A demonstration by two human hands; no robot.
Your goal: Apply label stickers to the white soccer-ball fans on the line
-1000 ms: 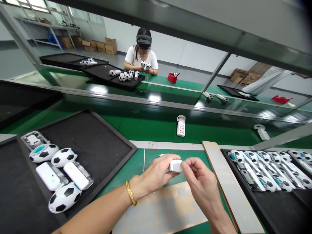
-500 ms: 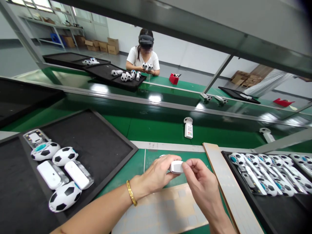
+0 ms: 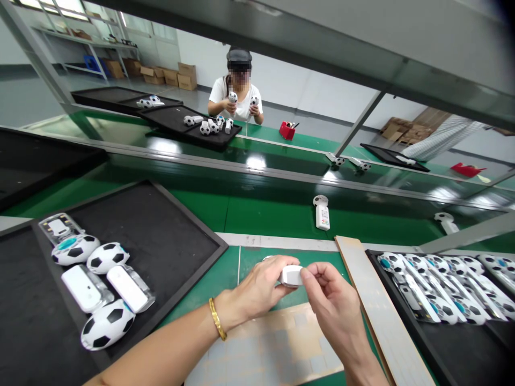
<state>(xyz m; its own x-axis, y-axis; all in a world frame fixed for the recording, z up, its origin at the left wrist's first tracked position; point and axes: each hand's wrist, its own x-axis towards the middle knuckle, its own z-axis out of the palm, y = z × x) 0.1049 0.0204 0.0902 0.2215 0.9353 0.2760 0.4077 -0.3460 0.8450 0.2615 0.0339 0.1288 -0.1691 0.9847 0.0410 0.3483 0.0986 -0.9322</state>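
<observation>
A white plastic device [image 3: 291,275] is held end-on over the bench, with its flat pale end face turned toward me. My left hand [image 3: 265,281] wraps round it from the left, and a small white part shows beyond the knuckles; the rest of it is covered. At its right edge, the thumb and curled forefinger of my right hand [image 3: 332,300] are pinched against the rim. Whether a small piece lies between those fingertips is hidden. Beneath both hands lies a flat tan board [image 3: 273,343] with greyish patches.
A black tray [image 3: 181,230] at left holds football-headed devices [image 3: 108,324]. Several more fill a black tray [image 3: 438,348] at right, beside a long board [image 3: 386,305]. Beyond runs a green belt [image 3: 265,209] carrying a device [image 3: 322,214]. A co-worker [image 3: 241,96] sits opposite.
Devices on the near belt have shifted right; those on the far belt have shifted left. The co-worker has moved two football-headed pieces apart. My hands and their device look almost unchanged.
</observation>
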